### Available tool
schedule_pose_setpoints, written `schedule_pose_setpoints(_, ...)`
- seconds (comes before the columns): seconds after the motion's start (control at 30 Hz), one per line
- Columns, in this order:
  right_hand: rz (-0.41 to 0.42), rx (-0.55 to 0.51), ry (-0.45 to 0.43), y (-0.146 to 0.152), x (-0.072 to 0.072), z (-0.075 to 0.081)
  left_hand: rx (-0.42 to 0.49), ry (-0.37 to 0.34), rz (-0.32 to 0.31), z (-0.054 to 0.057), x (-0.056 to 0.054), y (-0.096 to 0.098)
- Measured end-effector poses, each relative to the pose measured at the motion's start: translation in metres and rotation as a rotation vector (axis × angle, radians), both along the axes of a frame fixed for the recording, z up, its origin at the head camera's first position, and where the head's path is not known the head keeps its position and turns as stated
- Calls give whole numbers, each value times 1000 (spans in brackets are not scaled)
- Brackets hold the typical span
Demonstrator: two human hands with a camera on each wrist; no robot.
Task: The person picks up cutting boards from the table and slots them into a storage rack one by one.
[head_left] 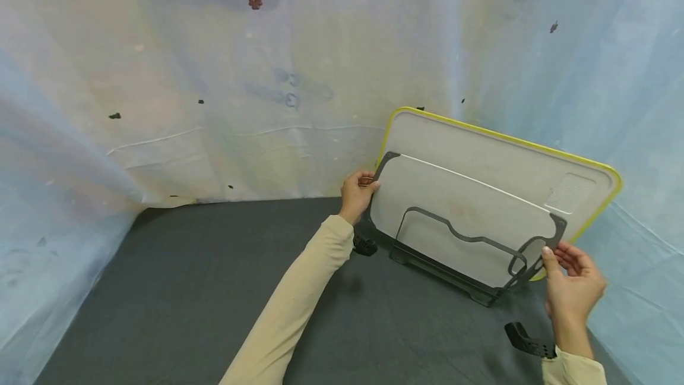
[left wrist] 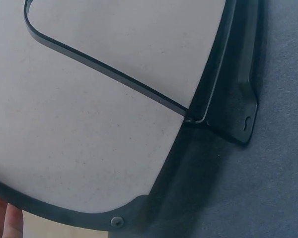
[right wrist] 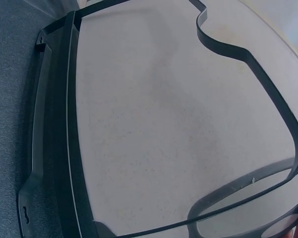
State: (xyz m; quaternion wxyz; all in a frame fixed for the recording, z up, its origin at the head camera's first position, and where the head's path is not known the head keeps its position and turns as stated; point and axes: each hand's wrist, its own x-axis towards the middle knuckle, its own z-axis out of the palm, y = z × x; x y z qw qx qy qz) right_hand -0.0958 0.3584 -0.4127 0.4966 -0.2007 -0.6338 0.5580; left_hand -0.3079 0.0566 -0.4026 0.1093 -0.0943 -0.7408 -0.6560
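A black metal rack stands on the dark grey surface, with a pale grey cutting board upright in it and tilted. The board has a yellow-green rim and a small textured patch at its right. My left hand pinches the rack's left side piece; in the left wrist view only fingertips show at that edge. With the thumb in front and fingers behind, my right hand grips the right side piece. A wavy front bar crosses before the board in the right wrist view.
Dark grey cloth covers the work surface. Pale patterned sheeting hangs behind it and along both sides, close behind the board. Black wrist mounts sit near both wrists.
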Motion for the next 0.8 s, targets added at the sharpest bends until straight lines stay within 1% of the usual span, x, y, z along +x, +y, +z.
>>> schedule_pose_setpoints(0.17,34,-24,19,-6,-2,1,6,-17,12,1,-4,-2)
schedule_pose_setpoints(0.3,65,-92,66,-8,-3,2,-13,-25,4,2,-6,-4)
schedule_pose_setpoints(0.47,115,-178,137,-7,-5,3,-26,-23,-20,4,-6,-6)
schedule_pose_setpoints(0.57,146,-238,175,-7,-4,5,-19,-44,-48,4,-6,-9)
schedule_pose_setpoints(0.67,160,-287,194,-7,-4,8,0,-62,-88,3,-5,-14)
schedule_pose_setpoints(0.8,117,-270,216,-9,-4,15,31,-41,-141,1,-5,-25)
